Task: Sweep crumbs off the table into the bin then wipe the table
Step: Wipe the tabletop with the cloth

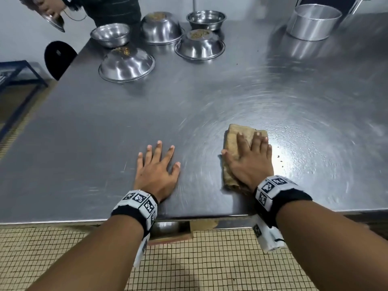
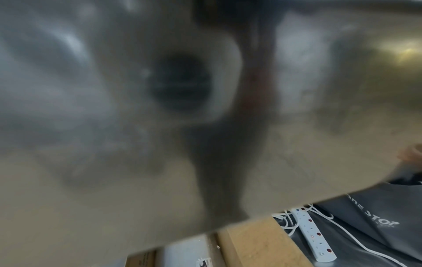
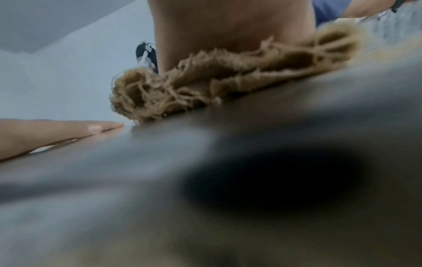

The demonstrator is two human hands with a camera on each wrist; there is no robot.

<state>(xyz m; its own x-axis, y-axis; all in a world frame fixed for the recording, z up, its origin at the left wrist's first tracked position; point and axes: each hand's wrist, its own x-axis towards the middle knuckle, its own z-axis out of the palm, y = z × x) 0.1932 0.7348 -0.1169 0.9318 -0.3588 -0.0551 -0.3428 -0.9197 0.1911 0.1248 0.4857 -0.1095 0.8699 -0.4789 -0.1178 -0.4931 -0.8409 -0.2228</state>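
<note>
Cloth [image 1: 232, 141] feels soft, limp and light to judge by its frayed edge, so I press it under my flat right hand [image 1: 251, 159], fingers straight, rather than pinch it. Tan and folded, it lies near the table's [image 1: 84, 133] front edge. My left hand [image 1: 156, 168] rests spread beside it.

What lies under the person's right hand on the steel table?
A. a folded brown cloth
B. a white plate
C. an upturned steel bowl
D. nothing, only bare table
A: the right hand presses flat, with straight fingers, on a folded brown cloth lying on the table.
</note>
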